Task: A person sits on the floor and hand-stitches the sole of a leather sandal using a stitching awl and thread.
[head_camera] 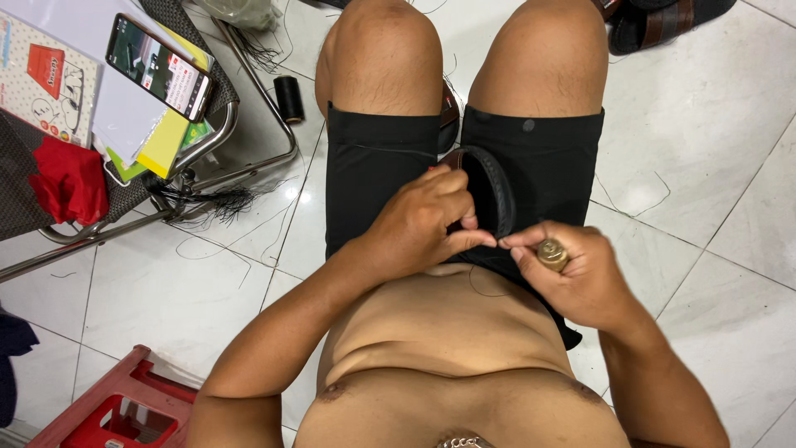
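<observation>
Two hands meet over my lap, fingertips nearly touching. Left hand is closed down narrow, thumb and forefinger pinched at the edge of a dark curved strap piece that stands up between the thighs against the black shorts. Right hand is also pinched, thumb and forefinger tips together right beside the left ones, likely on a needle or thread end, too small to tell. A brass-coloured thimble sits on a right finger, cap facing up.

Handling, as I judge it: the strap looks like leather or rubber, light, stiff enough to hold its arc but bendable. It looks matte, so not slippery. Best hold is where the left hand has it, pinching the rim close to the working spot, the rest braced on the lap. The thread seen as a thin dark line below the hands would be limp and easy to lose, so it needs a fingertip pinch.

Outward: loose threads lie on the white tiled floor. A black thread spool stands on the floor left of the knee. Farther left, a metal-framed chair carries a phone with a lit screen, papers, a yellow folder and red cloth. A red plastic stool shows bottom left. Dark sandals lie top right.
</observation>
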